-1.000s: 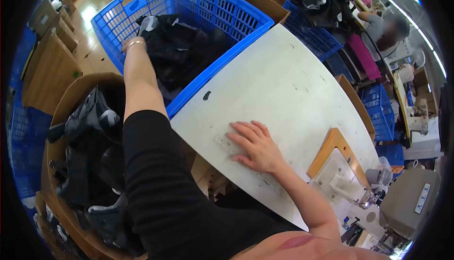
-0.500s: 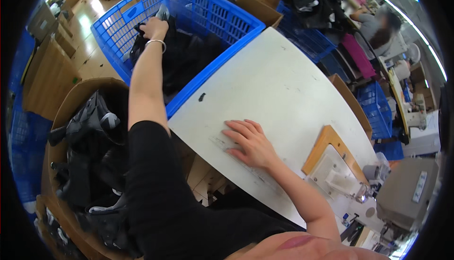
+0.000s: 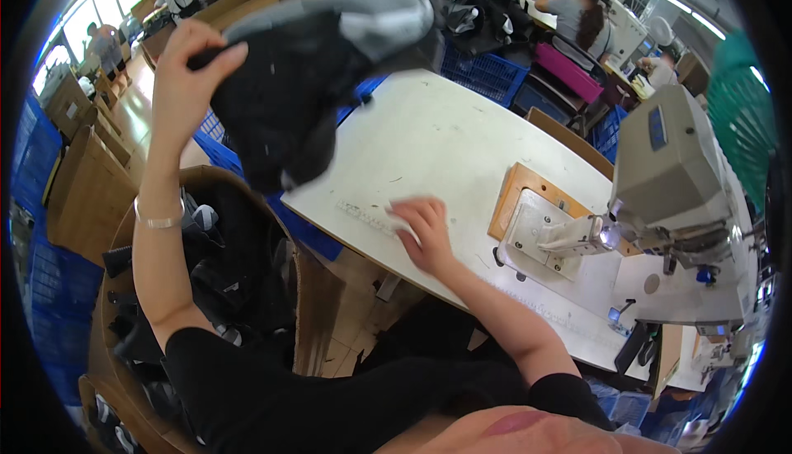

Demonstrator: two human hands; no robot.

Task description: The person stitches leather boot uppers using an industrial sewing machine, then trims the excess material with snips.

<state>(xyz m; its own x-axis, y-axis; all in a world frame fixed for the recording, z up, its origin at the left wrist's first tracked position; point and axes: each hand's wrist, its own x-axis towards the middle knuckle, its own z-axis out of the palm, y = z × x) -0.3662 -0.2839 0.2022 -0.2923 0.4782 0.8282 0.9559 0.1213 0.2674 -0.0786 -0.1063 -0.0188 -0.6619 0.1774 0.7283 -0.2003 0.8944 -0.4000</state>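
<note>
My left hand (image 3: 188,78) is raised at the upper left, thumb and fingers pinched on the edge of a black shoe upper (image 3: 285,82) with grey and whitish parts. The upper hangs in the air over the white tabletop's (image 3: 421,144) left corner and is blurred by motion. Over the near side of that tabletop is my right hand (image 3: 425,231), empty, its fingers apart and slightly smeared. I cannot tell whether it touches the surface. Behind the held piece, most of a blue plastic crate (image 3: 216,150) is hidden.
A sewing machine (image 3: 660,165) with a wood-framed plate (image 3: 516,198) stands on the table's right side. Below my left arm is a cardboard box (image 3: 318,314) of black shoe pieces (image 3: 219,281). More blue crates (image 3: 478,74) and co-workers (image 3: 582,21) are farther back.
My left hand has come up out of the blue crate with the shoe upper. My right hand stays over the table's near side. The view has shifted, showing more of the sewing machine.
</note>
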